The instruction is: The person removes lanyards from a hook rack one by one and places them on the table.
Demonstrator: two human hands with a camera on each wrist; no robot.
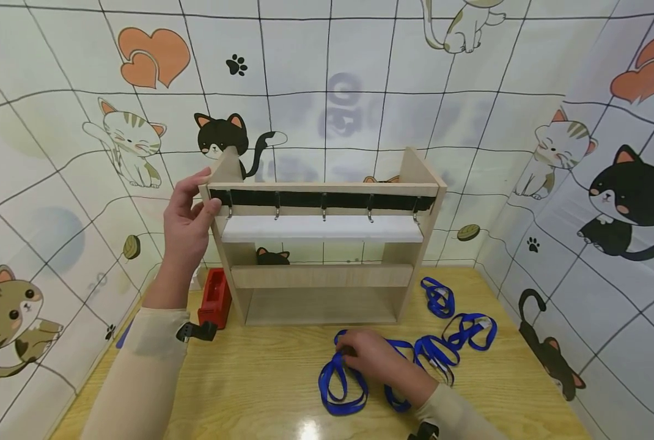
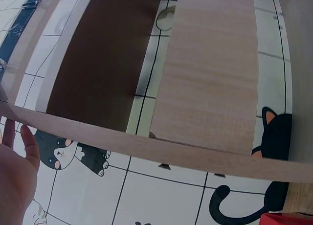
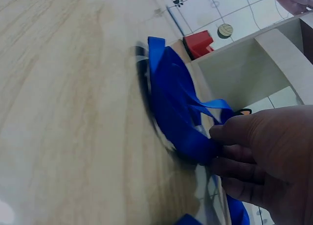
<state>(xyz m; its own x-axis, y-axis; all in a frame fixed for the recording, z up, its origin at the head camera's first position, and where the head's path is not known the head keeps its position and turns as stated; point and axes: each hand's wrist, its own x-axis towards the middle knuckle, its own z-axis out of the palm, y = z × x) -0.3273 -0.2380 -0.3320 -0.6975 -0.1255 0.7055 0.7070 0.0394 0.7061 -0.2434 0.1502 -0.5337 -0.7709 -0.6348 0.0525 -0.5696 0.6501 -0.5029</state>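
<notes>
A light wooden rack (image 1: 321,276) stands on the table, with a black strip (image 1: 299,198) of several metal hooks across its upper front. My left hand (image 1: 189,220) holds the rack's upper left side edge, thumb toward the front; in the left wrist view its fingertips (image 2: 30,144) meet the side panel. In front of the rack, my right hand (image 1: 371,357) pinches a looped blue lanyard (image 3: 183,132) between thumb and fingers. The lower loop of that lanyard hangs close over the tabletop in the head view. The hooks carry nothing.
More blue lanyards lie to the right, one beside the rack (image 1: 437,299) and others bunched nearer my right forearm (image 1: 428,348). Left of the rack is a red holder (image 1: 214,299). A cat-print sheet (image 1: 327,122) surrounds the wooden table (image 1: 261,373).
</notes>
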